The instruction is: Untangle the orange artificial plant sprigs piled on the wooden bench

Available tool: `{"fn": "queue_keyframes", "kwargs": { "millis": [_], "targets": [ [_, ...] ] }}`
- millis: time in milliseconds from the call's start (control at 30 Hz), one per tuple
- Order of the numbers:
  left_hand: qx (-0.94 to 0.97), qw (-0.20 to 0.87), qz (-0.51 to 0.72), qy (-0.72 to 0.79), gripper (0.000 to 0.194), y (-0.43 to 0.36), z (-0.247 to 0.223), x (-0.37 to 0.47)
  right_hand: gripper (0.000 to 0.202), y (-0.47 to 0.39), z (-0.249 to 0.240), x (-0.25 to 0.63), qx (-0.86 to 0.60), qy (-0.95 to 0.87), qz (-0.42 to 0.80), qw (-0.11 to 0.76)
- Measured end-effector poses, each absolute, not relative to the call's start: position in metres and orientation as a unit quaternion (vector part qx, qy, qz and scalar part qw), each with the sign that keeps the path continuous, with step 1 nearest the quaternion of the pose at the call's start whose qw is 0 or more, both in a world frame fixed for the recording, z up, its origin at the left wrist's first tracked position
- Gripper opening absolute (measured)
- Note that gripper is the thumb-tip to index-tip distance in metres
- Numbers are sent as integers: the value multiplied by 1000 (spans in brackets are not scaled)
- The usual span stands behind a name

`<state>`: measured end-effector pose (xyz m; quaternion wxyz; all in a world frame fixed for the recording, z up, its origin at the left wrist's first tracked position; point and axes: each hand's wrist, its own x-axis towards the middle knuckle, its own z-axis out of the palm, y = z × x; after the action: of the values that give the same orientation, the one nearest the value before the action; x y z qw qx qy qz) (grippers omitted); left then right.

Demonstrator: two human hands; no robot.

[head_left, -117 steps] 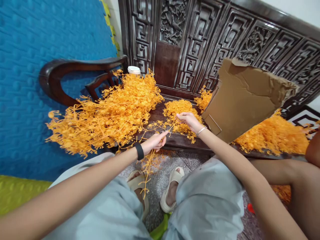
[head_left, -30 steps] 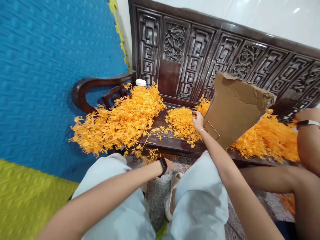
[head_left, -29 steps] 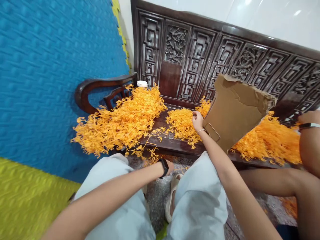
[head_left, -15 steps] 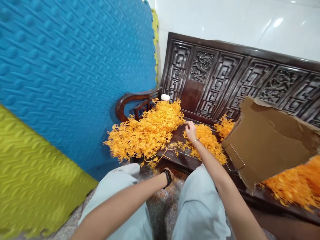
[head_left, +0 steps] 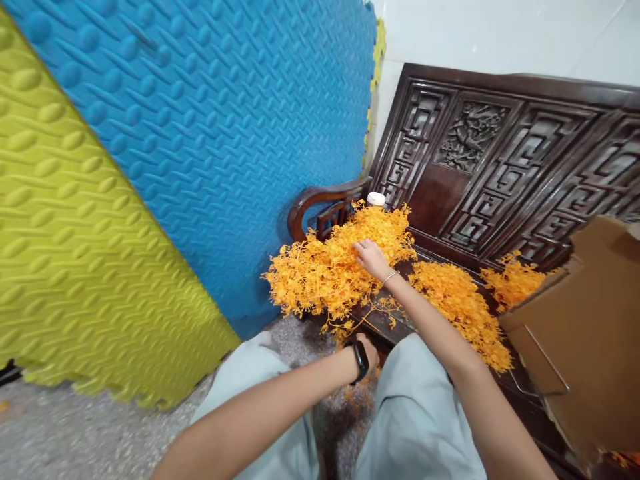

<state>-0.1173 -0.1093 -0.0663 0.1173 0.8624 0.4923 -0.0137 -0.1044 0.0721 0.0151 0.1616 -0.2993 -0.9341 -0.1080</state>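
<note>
A large heap of orange artificial sprigs (head_left: 320, 273) lies at the left end of the dark wooden bench (head_left: 530, 400), spilling over its front edge. My right hand (head_left: 370, 259), with a thin bracelet at the wrist, is on top of this heap, its fingers bent among the sprigs; whether they grip one is too small to tell. Low between my knees, my left hand (head_left: 369, 350) has curled fingers below the bench's front edge, and what they hold, if anything, is hidden. A black band (head_left: 360, 362) is on that wrist.
A second orange pile (head_left: 460, 307) lies right of the heap, with a smaller bunch (head_left: 515, 281) behind it. Brown cardboard (head_left: 595, 333) stands at the right. A white lid (head_left: 376, 199) shows by the curved armrest (head_left: 300, 210). Blue and yellow foam mats (head_left: 225, 133) rise at the left.
My right hand has moved left from the gap between the piles onto the large heap. The view has turned left, so the bench appears further right. My left hand stays low.
</note>
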Motion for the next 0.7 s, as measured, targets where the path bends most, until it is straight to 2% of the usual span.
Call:
{"fn": "queue_keyframes", "kwargs": {
  "millis": [133,267,367,567,700],
  "targets": [
    [873,63,-13,484,25,-92,-21,-140,17,76,18,-109,-364,-904,-68,214],
    [851,-33,36,523,31,-70,15,-169,5,84,28,-105,-361,-891,-3,275],
    [820,-96,57,562,34,-55,25,-185,11,87,36,-97,-344,-876,53,334],
    [794,-115,71,593,59,-28,26,-185,6,84,57,-82,-336,-741,266,517],
    [779,-85,109,611,69,-4,27,-166,12,81,74,-74,-309,-611,402,608]
  ]
}}
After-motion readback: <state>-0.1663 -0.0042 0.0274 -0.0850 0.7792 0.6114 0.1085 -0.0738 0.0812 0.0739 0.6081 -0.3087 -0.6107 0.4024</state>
